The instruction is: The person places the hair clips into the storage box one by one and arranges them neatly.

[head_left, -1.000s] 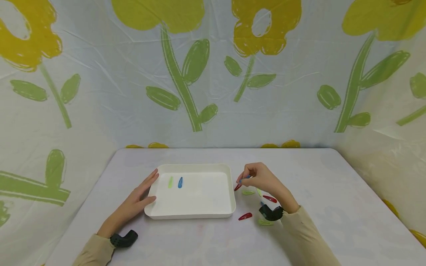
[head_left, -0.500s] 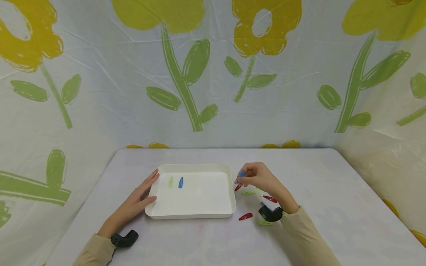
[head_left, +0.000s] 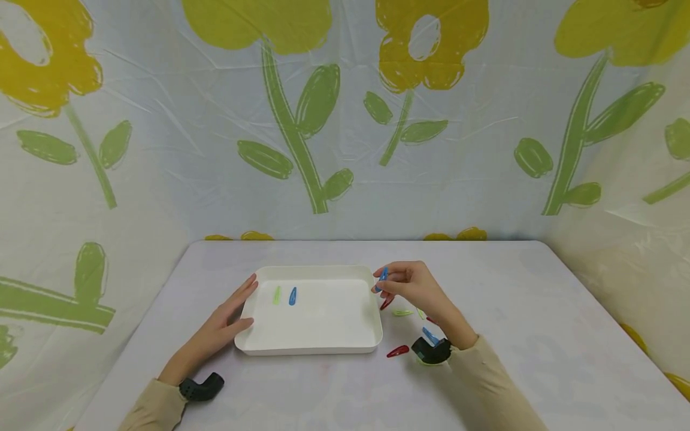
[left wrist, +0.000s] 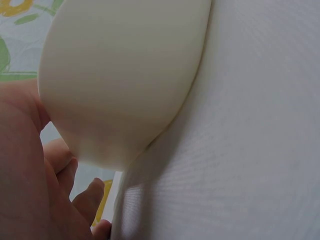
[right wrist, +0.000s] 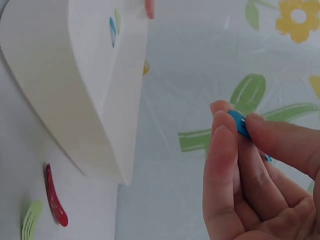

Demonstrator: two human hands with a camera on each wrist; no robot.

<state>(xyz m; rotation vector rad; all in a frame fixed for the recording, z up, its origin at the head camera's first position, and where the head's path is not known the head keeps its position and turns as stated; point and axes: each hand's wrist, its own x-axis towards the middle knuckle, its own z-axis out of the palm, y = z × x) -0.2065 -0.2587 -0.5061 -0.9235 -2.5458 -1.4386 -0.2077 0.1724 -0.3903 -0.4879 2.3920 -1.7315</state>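
Note:
My right hand [head_left: 412,282] pinches a blue snap hair clip [head_left: 383,278] between thumb and fingertips, just above the right rim of a white tray [head_left: 329,323]. In the right wrist view the held blue clip [right wrist: 238,123] shows partly between the fingers. My left hand [head_left: 223,320] rests with fairly straight fingers against the tray's left side; in the left wrist view the tray wall [left wrist: 120,85] fills much of the picture. Inside the tray lie a green hair clip [head_left: 277,295] and, to its right, a blue hair clip [head_left: 293,296], side by side and apart.
Right of the tray, loose clips lie on the table [head_left: 539,335]: a red clip [head_left: 387,302] close to the rim, a green clip [head_left: 402,312], a blue clip [head_left: 430,336], a red clip [head_left: 398,351]. Others are partly hidden under the right wrist. A flowered curtain [head_left: 474,179] stands behind.
My right hand has turned the blue hair clip more upright in its fingers and moved slightly left, to the tray's right rim. The left hand and tray have stayed put.

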